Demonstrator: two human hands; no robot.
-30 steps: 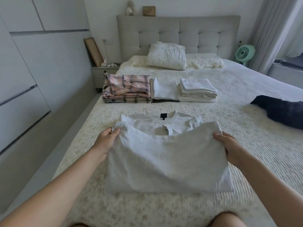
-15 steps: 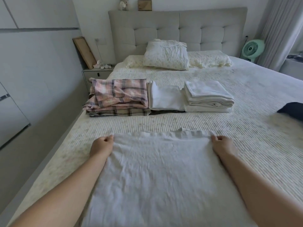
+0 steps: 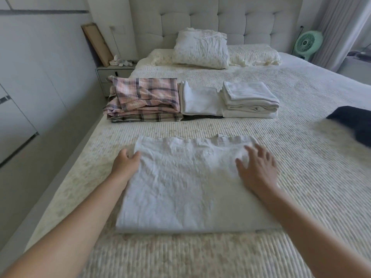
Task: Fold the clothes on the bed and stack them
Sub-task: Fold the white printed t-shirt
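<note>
- White shirt (image 3: pixel 190 183) lies flat on bed (image 3: pixel 301 157), folded in half; long axis runs L–R between the 2 hands, collar edge on the far side
- Left hand (image 3: pixel 125 164): grip curled at shirt's far-left corner, looks like pinching the edge; can't tell for sure
- Right hand (image 3: pixel 258 167): grip spread, fingers straight, over shirt's far-right part; blurred, contact unclear
- Next fold prob. crosswise; both hands about equally near
- 3 stacks (image 3: pixel 192 101) lie straight beyond the grip, apart from shirt
</note>
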